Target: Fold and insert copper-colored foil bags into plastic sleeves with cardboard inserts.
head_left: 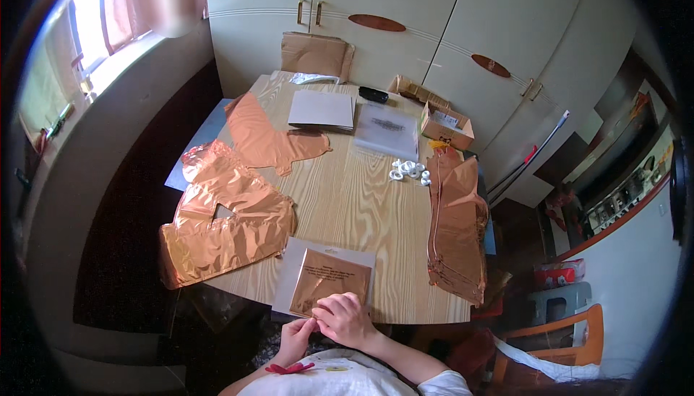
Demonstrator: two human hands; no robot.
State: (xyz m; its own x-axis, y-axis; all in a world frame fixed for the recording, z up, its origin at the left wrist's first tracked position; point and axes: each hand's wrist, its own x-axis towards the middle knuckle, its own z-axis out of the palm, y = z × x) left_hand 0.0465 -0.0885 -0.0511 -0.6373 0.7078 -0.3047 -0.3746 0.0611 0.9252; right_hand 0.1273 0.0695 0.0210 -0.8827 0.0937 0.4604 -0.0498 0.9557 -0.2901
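Observation:
A folded copper-coloured foil balloon, a flat square with small dark print, lies on a pale card with a hanging slot at its top. Both lie at the table's near edge. My right hand has its fingers bent over the balloon's lower edge. Beside it, lower down, my left hand pinches at the lower left corner, its fingertips meeting those of the right. What lies between the fingertips is partly hidden.
Unfolded foil balloons spread over the left side. A stack of folded foil lies right. White ribbon rolls, clear bags, pale cards, a black case and a small carton sit farther back. An orange chair stands right.

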